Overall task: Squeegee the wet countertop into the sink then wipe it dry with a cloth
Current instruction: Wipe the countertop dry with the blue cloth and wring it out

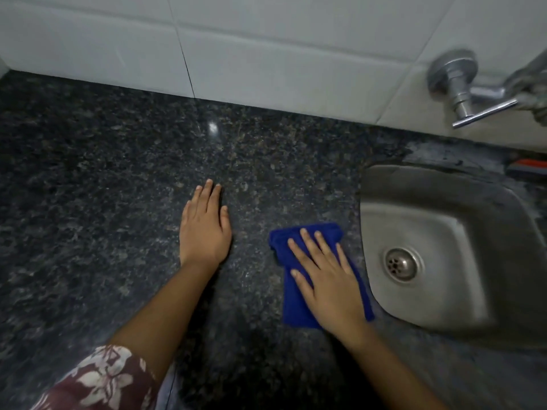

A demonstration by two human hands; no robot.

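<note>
**Flat palm presses blue cloth beside kitchen sink**

The right hand [328, 279], fingers spread and flat, presses a folded blue cloth [299, 297] against the dark speckled granite countertop [88, 202]. Well to its left, the left hand [204, 229] rests palm-down on bare stone, fingers extended and close together, holding nothing. Just right of the cloth lies the stainless-steel sink [438, 202], its drain [399, 264] visible. Beyond the sink, a chrome tap [461, 90] juts from the white tiled wall [266, 39]. A floral sleeve [97, 380] covers the left upper arm.
</note>
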